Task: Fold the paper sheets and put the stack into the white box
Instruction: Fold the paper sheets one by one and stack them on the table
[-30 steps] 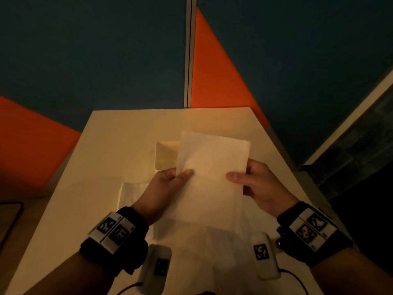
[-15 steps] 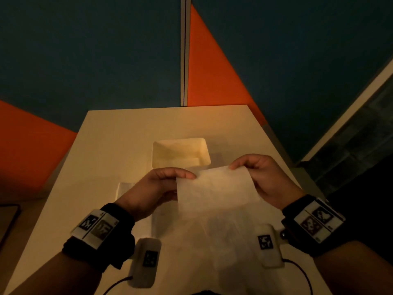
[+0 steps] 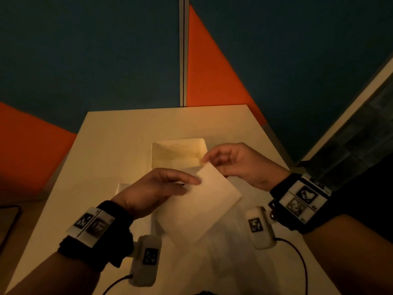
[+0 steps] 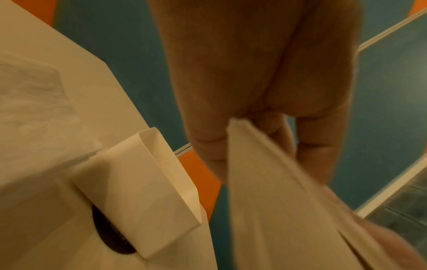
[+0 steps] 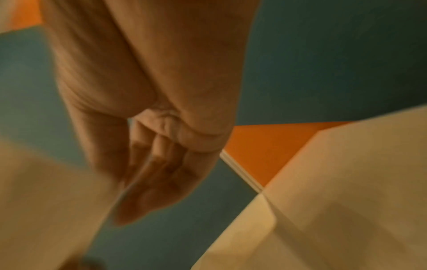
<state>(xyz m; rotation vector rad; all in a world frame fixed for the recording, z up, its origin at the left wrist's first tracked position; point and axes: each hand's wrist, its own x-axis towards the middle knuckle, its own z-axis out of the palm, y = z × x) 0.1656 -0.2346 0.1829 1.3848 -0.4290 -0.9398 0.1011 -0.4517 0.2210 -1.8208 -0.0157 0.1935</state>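
Note:
A folded sheet of paper (image 3: 202, 207) hangs tilted above the table, its far corner by the near right rim of the white box (image 3: 178, 154). My left hand (image 3: 191, 184) pinches the sheet's left edge, thumb on top. The right hand (image 3: 205, 161) pinches the far corner. The left wrist view shows the left hand (image 4: 233, 124) gripping the doubled paper (image 4: 277, 201) at a corner, the open box (image 4: 150, 182) beside it. In the blurred right wrist view, the right hand (image 5: 138, 182) holds the paper's edge (image 5: 46, 201).
The box stands mid-table (image 3: 110, 150). A small paper stack (image 3: 122, 188) lies left of my left hand. Thin pale sheets (image 3: 212, 262) lie on the table below the held sheet. A blue and orange partition (image 3: 127, 60) rises behind the far edge.
The upright sheet was folded down in half, then turned to a slant. My right hand went from its right side to its far corner by the box; the left kept its hold.

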